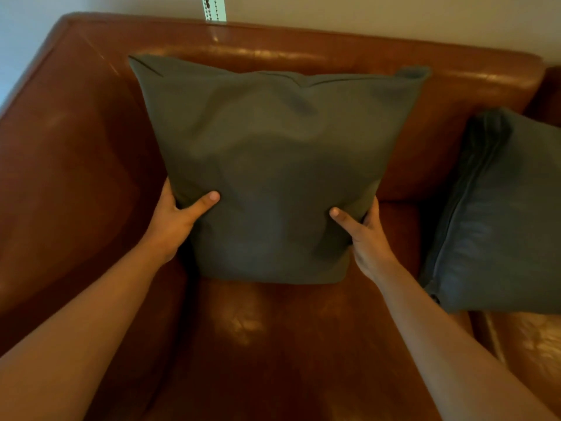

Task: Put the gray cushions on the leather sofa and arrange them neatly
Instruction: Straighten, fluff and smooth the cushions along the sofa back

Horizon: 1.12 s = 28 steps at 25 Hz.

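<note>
A gray square cushion [273, 165] stands upright on the seat of the brown leather sofa [273, 344], leaning toward the backrest. My left hand [176, 220] grips its lower left edge, thumb on the front and fingers hidden behind. My right hand [364, 235] grips the lower right edge the same way. A second gray cushion [498, 217] lies tilted on the seat to the right, its zipped edge facing me, apart from both hands.
The sofa's left armrest [60, 177] rises beside the held cushion. The backrest [303, 53] stands against a pale wall, where a beaded blind cord [212, 7] hangs. A seam splits the seat cushions at the lower right.
</note>
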### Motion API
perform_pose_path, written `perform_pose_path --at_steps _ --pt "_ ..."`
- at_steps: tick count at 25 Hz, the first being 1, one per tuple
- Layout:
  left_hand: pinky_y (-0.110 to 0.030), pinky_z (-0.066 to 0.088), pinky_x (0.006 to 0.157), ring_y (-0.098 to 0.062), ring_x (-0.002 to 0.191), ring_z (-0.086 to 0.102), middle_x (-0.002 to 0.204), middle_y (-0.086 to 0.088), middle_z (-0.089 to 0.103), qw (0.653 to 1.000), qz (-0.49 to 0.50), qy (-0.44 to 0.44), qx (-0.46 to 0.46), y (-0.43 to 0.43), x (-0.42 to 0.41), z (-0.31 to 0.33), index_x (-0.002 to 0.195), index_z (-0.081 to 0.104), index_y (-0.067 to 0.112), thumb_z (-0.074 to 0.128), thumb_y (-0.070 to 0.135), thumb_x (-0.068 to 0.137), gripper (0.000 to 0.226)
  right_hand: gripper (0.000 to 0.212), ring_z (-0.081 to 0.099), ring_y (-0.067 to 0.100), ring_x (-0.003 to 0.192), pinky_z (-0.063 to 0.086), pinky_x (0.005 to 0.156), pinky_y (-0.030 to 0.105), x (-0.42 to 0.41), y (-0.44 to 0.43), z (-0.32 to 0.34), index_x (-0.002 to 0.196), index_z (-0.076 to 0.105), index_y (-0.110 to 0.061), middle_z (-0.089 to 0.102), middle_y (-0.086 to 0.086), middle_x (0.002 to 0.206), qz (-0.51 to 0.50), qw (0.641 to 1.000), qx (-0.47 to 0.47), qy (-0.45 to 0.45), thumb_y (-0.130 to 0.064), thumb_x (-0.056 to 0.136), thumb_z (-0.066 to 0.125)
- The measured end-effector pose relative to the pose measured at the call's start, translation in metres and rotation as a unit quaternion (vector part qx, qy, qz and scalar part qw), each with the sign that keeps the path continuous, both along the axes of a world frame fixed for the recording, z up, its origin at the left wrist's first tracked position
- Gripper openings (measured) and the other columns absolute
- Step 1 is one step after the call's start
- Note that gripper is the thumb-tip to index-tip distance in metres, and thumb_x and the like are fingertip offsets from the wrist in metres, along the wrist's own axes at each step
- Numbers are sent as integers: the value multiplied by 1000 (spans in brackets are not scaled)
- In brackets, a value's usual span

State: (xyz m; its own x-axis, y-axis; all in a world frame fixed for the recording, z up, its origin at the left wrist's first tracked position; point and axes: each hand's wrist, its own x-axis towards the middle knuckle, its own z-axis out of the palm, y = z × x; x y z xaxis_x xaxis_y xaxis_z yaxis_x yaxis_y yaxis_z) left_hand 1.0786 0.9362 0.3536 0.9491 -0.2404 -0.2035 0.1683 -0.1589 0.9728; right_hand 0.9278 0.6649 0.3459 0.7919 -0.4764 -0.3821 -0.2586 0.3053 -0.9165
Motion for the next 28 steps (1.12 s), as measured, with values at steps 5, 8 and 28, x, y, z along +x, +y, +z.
perform_pose_path --at_steps 5,8,28 --pt "-23 45 98 7 114 54 129 20 54 1000 13 -21 19 0 -3 -14 144 35 26 86 46 63 97 125 46 15 132 39 111 46 5 5 -13 147 20 -47 45 -16 142 21 1000 3 0 -52 45 93" --pt "-29 41 108 8 115 51 136 17 49 998 20 -34 47 -11 0 -5 147 28 28 79 49 66 98 133 38 21 138 34 114 51 14 -6 0 151 9 -47 36 -11 150 39 999 -11 37 -56 47 91" --pt "-39 -9 117 -12 149 -11 164 2 -3 910 -171 -323 196 -305 -161 80 155 0 17 49 64 88 95 106 -13 14 150 8 122 47 -137 -222 92 155 4 -33 -5 -4 164 -113 947 -287 88 -58 77 70"
